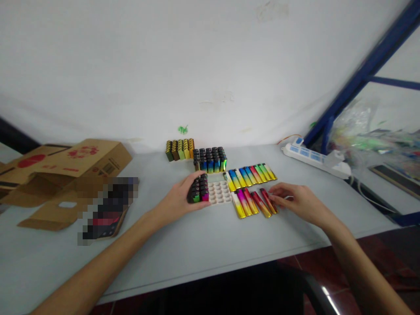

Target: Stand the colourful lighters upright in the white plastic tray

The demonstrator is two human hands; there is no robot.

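Observation:
A white slotted tray (220,193) lies on the grey table (203,245). Its left end holds several upright lighters (199,189). My left hand (180,197) is curled around that end of the tray. My right hand (292,199) rests on the table, fingertips touching the rightmost of a near row of loose lighters (254,202) in yellow, pink and red. A second row of loose coloured lighters (251,175) lies just behind.
A full block of upright lighters (210,159) and a yellow-green block (180,149) stand near the wall. An open cardboard box (62,170) sits at the left. A white power strip (311,159) and a blue frame (361,78) are at the right.

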